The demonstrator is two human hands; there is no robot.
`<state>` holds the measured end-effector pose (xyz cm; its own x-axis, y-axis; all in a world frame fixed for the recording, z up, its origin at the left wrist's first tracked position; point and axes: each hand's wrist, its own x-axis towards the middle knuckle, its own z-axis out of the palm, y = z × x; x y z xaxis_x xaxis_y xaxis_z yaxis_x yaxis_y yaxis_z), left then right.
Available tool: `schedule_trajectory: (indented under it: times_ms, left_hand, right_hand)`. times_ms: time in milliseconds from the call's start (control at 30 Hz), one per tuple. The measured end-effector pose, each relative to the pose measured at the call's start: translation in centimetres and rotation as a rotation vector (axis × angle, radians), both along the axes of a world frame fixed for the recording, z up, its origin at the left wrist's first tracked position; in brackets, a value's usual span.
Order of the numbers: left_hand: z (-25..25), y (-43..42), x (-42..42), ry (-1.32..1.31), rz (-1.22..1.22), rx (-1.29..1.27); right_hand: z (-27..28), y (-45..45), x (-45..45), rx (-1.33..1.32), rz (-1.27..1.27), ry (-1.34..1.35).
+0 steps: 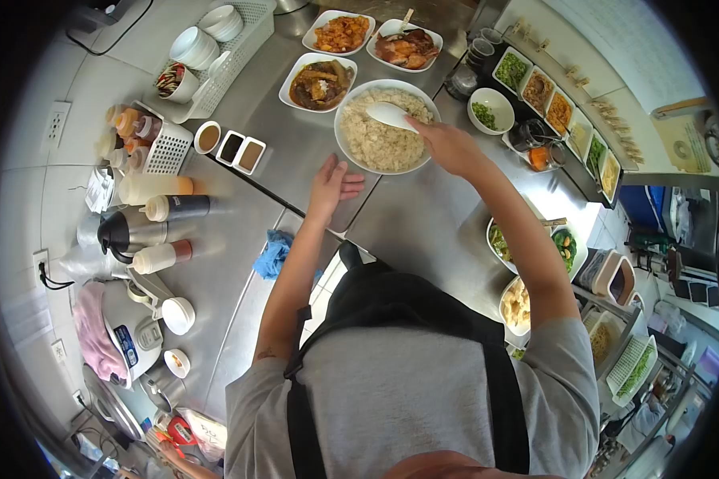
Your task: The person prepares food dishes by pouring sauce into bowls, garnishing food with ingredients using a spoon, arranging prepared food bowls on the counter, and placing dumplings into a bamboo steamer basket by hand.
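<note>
Your left hand (333,189) is hanging bare, fingers extended, just beside the near-left edge of the round white bowl (338,134). In its pale cooked rice (383,149), the smooth white oval-headed spoon (387,113) is pointing left and slightly far from your right hand (449,148), the nearer one, clamped around its handle.

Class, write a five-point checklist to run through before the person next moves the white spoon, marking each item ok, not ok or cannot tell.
1. White spoon held in the right hand: ok.
2. Spoon's head within the rim of the large bowl: ok.
3. Large bowl upright on the steel counter: ok.
4. Left hand gripping the large bowl: not ok; it is open, near the rim.
5. Rice warm enough: cannot tell from a picture.
</note>
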<state>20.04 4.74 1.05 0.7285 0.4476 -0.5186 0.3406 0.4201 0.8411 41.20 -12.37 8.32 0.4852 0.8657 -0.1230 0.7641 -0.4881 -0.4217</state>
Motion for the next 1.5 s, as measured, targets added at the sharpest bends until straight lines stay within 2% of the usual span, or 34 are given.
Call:
schedule_trajectory:
  times_ms: [133,233,333,433,500,533,567,633,700,767,933,1033,1133,1233,1333,1500]
  left_hand:
    - [1.0,0.2,-2.6,-0.014,0.06,0.04]
    - [0.7,1.3,-5.3,-0.009,0.102,0.056]
    - [0.3,1.4,-6.4,0.011,0.13,0.06]
    - [0.3,1.2,-6.9,0.016,0.132,0.063]
    - [0.3,1.1,-7.6,0.015,0.124,0.065]
    - [0.3,1.0,-8.2,0.011,0.13,0.074]
    - [0.2,1.1,-9.0,0.006,0.14,0.082]
    - [0.0,1.2,-10.4,0.007,0.167,0.08]
    - [-0.2,1.1,-11.5,0.022,0.193,0.063]
    - [0.2,0.9,-11.7,0.037,0.182,0.063]
    - [1.8,0.8,-10.7,0.015,0.157,0.098]
    - [2.1,0.7,-9.7,-0.005,0.135,0.106]
    - [2.2,0.6,-8.8,-0.021,0.125,0.104]
    - [2.2,0.3,-9.2,-0.028,0.13,0.092]
    - [1.5,-0.1,-10.3,-0.016,0.132,0.09]
    - [1.3,-0.6,-10.1,-0.021,0.12,0.082]
  right_hand:
    - [4.2,0.6,1.5,-0.138,0.076,0.0]
    - [7.8,1.0,1.3,-0.065,0.064,-0.001]
    - [3.6,3.5,2.4,-0.171,0.15,-0.096]
    - [1.0,4.2,4.3,-0.165,0.174,-0.039]
    - [-0.1,3.4,7.4,-0.004,0.248,0.001]
    - [0.6,3.3,7.5,0.077,0.285,0.021]
    - [1.4,2.7,7.6,-0.005,0.194,0.044]
    - [6.9,1.5,5.7,-0.174,0.017,0.088]
    - [2.6,0.4,6.0,-0.143,0.018,0.066]
    - [1.6,-0.2,5.9,-0.128,0.023,0.002]
    - [6.7,0.6,4.5,-0.021,0.114,-0.153]
    - [5.0,3.4,3.6,0.0,0.088,-0.285]
    - [2.4,4.5,1.1,-0.125,0.155,-0.263]
    - [2.6,3.9,-0.3,-0.085,0.145,-0.125]
    - [4.3,4.1,0.2,-0.07,0.234,-0.175]
    - [1.8,5.0,-1.2,-0.085,0.214,0.023]
